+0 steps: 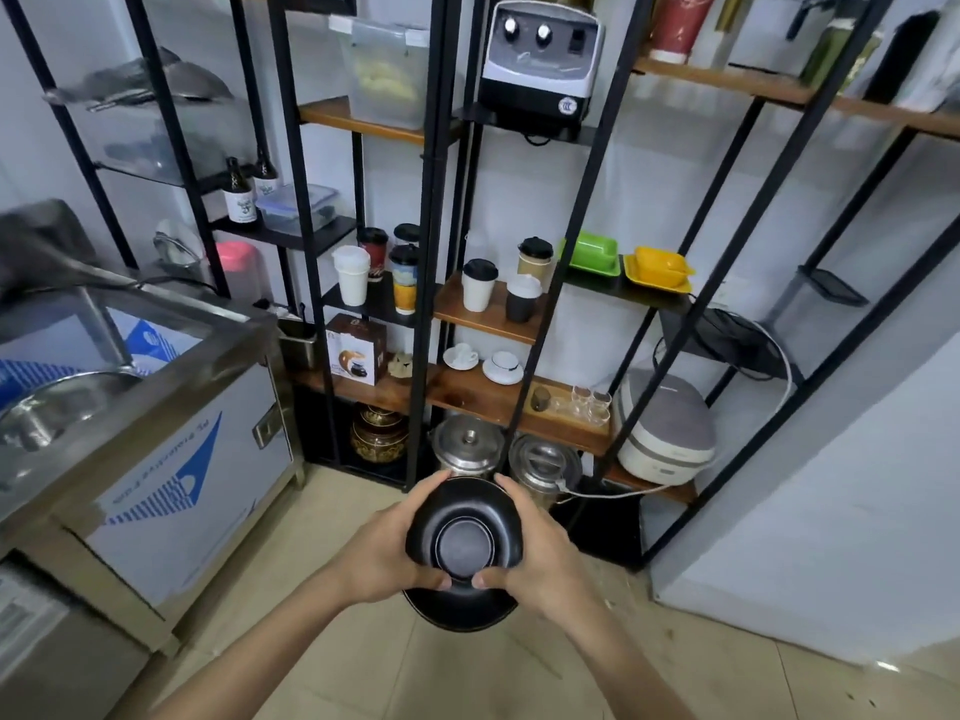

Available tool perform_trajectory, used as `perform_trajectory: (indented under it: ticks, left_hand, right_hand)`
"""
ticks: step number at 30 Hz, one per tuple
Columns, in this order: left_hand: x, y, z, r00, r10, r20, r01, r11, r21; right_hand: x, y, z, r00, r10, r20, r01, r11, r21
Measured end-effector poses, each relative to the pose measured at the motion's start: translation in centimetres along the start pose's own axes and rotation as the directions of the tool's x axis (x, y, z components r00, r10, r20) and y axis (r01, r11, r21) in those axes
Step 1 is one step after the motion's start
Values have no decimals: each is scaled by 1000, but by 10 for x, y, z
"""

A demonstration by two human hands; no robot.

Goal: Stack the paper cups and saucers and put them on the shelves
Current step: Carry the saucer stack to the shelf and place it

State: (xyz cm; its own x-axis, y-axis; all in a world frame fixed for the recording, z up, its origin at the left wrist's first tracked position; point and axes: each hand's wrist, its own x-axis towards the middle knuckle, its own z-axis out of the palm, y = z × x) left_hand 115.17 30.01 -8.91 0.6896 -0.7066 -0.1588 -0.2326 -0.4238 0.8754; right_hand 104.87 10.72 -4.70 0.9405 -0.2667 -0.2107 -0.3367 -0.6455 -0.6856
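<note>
wooden shelf, lidded paper cups

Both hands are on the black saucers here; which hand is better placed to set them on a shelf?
Probably the right hand: it grips the black saucers on the side nearer the shelf's bare wood. The left hand holds equally firmly.

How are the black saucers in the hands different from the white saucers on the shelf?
The black saucers are dark and glossy; the white saucers are pale. The black saucers are held in the air, upside down, by the left hand and right hand; the white saucers rest right way up on a wooden shelf. The white saucers each carry a cup; the black saucers carry none. Both kinds are round.
</note>
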Motion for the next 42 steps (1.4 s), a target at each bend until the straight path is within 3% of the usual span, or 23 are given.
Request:
perform_trajectory:
  ticks: [5,9,17,23,29,37,42]
  left_hand:
    - [65,-28,-40,995,-100,-22,96,985,-142]
    - [110,-46,-57,986,-162,-25,156,975,-160]
    - [230,-86,-63,926,-377,-4,372,916,-154]
    - [327,-130,-52,835,-549,40,514,750,-416]
    - [419,-185,-33,797,-604,-26,482,660,-576]
    - [529,-251,-25,833,-479,-276,257,778,-573]
    - [571,-288,-22,795,-509,-331,305,806,-507]
  right_hand:
    - [82,8,4,981,179,-72,-155,954,256]
    - [136,18,17,968,242,-59,-207,913,352]
    - [259,69,28,961,276,13,-265,908,325]
    - [363,129,31,943,327,53,-326,887,328]
    - [458,190,59,931,364,21,-337,838,428]
    - [562,241,103,936,322,-141,-238,875,422]
    - [615,255,123,916,329,-227,-232,900,370]
